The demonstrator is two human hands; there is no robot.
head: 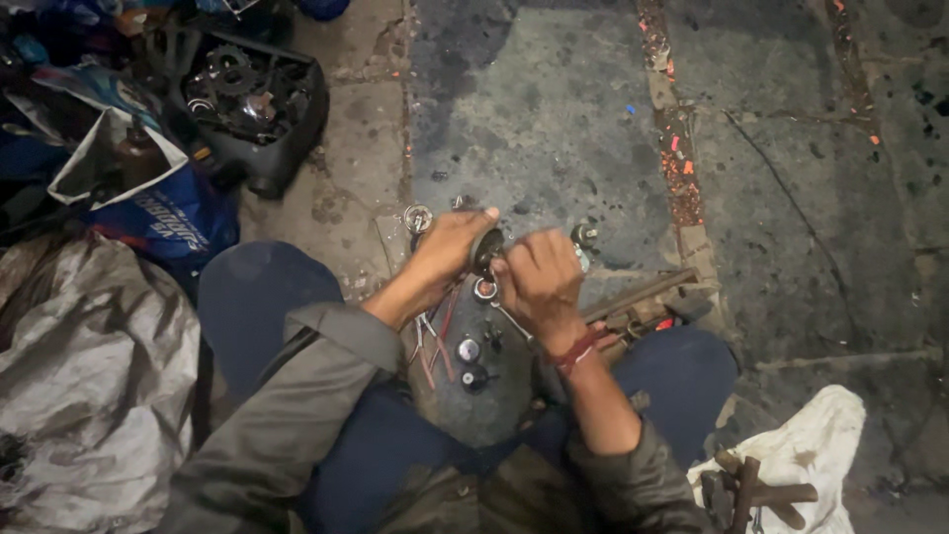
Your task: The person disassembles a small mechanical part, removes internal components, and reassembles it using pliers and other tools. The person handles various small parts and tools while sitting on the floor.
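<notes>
I sit on a grimy stone floor with my knees apart. My left hand (447,255) grips a small dark round metal part (485,248), thumb stretched over its top. My right hand (539,277) closes on the same part from the right; a red thread band circles that wrist. Below the hands lie small round metal parts (469,349), a ring (484,290) and thin red-handled pliers (432,341) between my legs.
A black tub of gears and metal parts (252,94) stands at upper left beside a blue-and-white bag (148,203). A crumpled grey sack (84,376) lies left. A rusty metal bar (641,295) lies right of my hands. A white cloth with rusty tools (791,465) is at lower right.
</notes>
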